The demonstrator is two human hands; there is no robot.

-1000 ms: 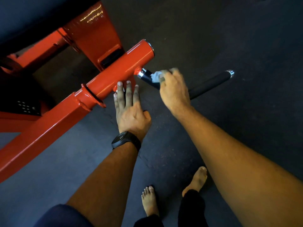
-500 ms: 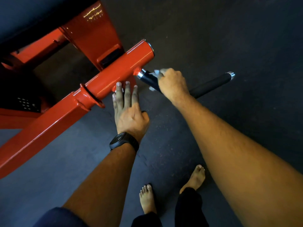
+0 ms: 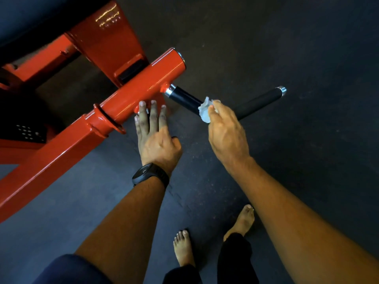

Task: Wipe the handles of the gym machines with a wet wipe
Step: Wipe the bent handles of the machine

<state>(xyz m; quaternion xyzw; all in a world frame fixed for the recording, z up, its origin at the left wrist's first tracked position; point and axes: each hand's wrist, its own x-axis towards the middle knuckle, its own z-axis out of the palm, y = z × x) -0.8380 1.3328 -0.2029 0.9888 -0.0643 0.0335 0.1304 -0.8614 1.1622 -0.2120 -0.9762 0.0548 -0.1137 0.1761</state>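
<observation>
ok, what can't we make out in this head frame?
- Middle of the black handle: hidden by the right hand and the wet wipe.
- Underside of the red arm: covered by the left hand's fingers.
- Rest of the machine: cut off by the top and left edges.

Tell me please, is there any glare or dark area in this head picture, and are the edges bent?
Head view: glare streaks on the red frame; top-left corner nearly black; floor dim; wet wipe in the right hand is bright and slightly soft; wide-angle lens stretches the forearms near the edges.
</observation>
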